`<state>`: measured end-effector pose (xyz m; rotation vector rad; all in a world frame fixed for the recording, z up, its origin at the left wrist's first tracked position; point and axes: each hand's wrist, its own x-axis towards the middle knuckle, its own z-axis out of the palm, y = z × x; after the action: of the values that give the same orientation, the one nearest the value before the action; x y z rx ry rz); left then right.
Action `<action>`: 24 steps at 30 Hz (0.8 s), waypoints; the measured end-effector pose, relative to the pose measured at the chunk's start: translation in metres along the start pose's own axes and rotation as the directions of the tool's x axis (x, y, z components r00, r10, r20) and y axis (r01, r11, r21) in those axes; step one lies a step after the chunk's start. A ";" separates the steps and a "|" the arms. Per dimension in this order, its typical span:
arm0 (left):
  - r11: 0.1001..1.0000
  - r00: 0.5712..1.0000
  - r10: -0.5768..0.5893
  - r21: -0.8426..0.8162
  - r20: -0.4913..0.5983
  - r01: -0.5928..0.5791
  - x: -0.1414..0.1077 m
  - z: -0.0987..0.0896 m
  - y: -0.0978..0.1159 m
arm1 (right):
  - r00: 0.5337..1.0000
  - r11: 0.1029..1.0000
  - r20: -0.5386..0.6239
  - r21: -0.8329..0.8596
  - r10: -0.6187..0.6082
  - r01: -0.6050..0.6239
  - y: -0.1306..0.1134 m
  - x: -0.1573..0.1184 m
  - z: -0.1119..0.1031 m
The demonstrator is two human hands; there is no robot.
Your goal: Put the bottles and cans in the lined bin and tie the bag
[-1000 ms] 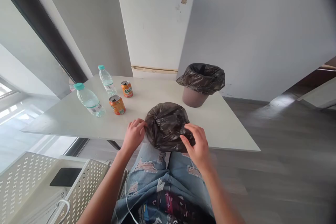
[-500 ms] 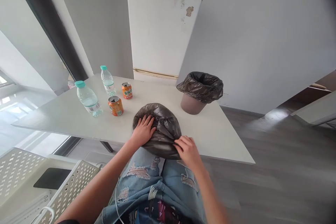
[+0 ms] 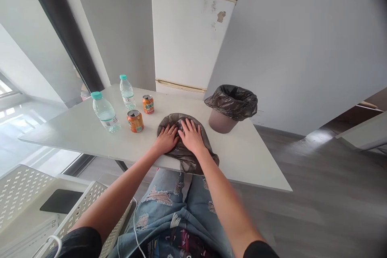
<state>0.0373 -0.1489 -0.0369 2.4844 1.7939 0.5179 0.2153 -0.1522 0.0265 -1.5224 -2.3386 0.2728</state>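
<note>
A dark plastic garbage bag (image 3: pixel 193 164) lies bunched near the front edge of the white table (image 3: pixel 248 165), part of it hanging slightly over the edge. My left hand (image 3: pixel 167 139) rests flat on its left side, fingers spread. Beside it, my right hand (image 3: pixel 192 135) presses on the bag's top with fingers stretched apart. Neither hand grips anything. To the right stands a brownish trash can (image 3: pixel 222 121), lined with a black bag (image 3: pixel 232 102) folded over its rim.
At the table's left stand two clear bottles with teal caps, a nearer bottle (image 3: pixel 105 113) and a farther bottle (image 3: pixel 127 92), beside two orange cans (image 3: pixel 135 121). A white refrigerator (image 3: pixel 190 32) is behind the table. A perforated white basket (image 3: pixel 24 193) sits lower left.
My right hand has let go of the bag's near right edge and moved up and left onto its top. The bag looks flatter. My left hand stays on it.
</note>
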 end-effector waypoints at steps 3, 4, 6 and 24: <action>1.000 1.000 0.014 0.006 -0.002 -0.014 -0.004 -0.005 -0.005 | 0.982 0.993 0.165 -0.086 0.091 -0.078 0.027 0.016 0.018; 1.000 1.000 0.014 -0.010 -0.008 -0.014 -0.005 -0.007 -0.006 | 0.984 0.992 0.159 -0.101 0.084 -0.069 0.036 0.014 0.019; 0.998 1.000 0.004 -0.063 -0.024 -0.005 -0.005 -0.013 -0.006 | 0.992 0.993 0.113 -0.117 0.046 -0.033 0.048 0.005 0.015; 0.778 0.857 0.116 -0.491 -0.502 -0.393 0.070 -0.223 0.064 | 0.949 0.819 -0.244 0.491 -0.199 0.298 -0.013 0.035 -0.144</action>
<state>0.0516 -0.1425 0.2049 2.2669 1.0927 1.5117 0.2463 -0.1291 0.1699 -0.9236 -2.0547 0.6171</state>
